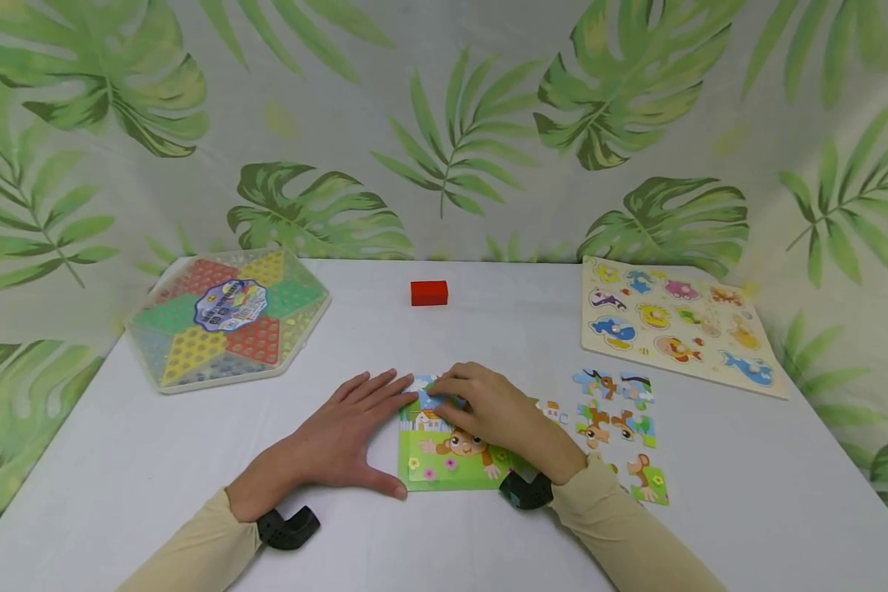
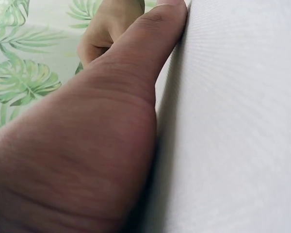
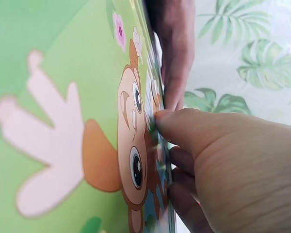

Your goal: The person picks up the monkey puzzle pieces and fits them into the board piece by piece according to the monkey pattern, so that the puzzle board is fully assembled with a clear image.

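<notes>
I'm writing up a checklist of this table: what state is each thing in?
Picture puzzle, flat, partly hidden
Left hand, fingers straight, spread
Right hand, fingers bent over the puzzle; any grip unclear
Loose puzzle pieces, picture side up
Red block, apart from everything else
Game box, flat, seems closed
Animal board, flat, picture side up

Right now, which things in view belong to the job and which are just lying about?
Seemingly in the job:
jigsaw board
loose jigsaw pieces beside it
left hand
right hand

Lying about:
red block
hexagonal game box
wooden animal board
</notes>
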### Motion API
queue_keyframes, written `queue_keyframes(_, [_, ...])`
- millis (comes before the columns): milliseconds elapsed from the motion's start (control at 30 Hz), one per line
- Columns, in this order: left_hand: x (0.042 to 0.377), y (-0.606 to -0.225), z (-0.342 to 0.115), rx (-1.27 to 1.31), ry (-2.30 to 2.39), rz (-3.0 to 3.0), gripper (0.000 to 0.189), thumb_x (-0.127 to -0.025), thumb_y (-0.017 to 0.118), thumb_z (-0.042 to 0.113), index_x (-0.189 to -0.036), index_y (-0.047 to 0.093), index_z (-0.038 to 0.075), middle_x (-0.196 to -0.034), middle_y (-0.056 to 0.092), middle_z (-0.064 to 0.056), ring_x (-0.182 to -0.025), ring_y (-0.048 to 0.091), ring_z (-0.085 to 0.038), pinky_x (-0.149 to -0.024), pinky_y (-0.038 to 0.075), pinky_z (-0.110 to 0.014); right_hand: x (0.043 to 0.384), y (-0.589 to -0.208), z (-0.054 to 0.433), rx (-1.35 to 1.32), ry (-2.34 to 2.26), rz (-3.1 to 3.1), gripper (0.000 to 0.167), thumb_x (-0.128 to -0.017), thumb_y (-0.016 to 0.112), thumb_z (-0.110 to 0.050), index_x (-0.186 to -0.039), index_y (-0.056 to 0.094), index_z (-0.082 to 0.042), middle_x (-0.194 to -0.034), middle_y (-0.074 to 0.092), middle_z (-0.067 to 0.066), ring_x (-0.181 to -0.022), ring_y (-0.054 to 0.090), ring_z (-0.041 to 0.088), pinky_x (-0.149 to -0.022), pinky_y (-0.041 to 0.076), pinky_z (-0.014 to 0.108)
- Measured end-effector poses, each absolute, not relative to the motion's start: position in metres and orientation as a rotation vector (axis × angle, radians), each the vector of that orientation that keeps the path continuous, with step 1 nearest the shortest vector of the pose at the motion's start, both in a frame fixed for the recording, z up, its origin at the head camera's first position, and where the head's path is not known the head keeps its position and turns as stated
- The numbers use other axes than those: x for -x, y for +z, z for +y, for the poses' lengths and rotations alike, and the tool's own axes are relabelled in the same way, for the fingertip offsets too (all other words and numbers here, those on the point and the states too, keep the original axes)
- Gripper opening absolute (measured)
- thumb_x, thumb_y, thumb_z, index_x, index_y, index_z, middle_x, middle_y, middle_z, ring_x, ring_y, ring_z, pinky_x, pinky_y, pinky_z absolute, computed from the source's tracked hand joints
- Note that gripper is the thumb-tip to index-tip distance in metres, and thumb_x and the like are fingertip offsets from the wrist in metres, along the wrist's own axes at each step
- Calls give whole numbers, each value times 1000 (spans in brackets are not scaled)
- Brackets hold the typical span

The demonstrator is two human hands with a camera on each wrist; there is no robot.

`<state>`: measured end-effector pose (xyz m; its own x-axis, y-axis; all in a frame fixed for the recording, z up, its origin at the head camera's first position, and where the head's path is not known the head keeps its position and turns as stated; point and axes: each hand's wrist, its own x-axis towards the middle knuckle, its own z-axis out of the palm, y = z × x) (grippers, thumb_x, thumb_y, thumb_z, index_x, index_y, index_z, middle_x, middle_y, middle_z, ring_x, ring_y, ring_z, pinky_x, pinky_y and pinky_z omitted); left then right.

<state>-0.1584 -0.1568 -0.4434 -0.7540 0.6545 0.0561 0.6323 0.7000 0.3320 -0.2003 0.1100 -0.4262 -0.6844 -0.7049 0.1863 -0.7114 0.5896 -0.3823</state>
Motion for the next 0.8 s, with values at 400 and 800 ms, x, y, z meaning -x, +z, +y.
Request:
queue_keyframes(400, [157,-442,-157,-1073,511,2838,119,-70,63,91,-161,37,19,-172,24,3,-160,17,-24,-128,15,-53,198,-422,109,-1188,682,-2864,28,-99,72,-26,-124,74,-14,-118,71,-2,-109,66,14,-96,57,34])
queue_keyframes(800, [157,-441,-156,-1076,507,2834,119,-70,64,91,-161,37,19,-172,23,3,-160,16,-24,-128,14,-53,196,-411,115,-1173,714,-2947,38,-99,72,-28,-132,69,-11,-133,68,3,-129,61,21,-110,50,41])
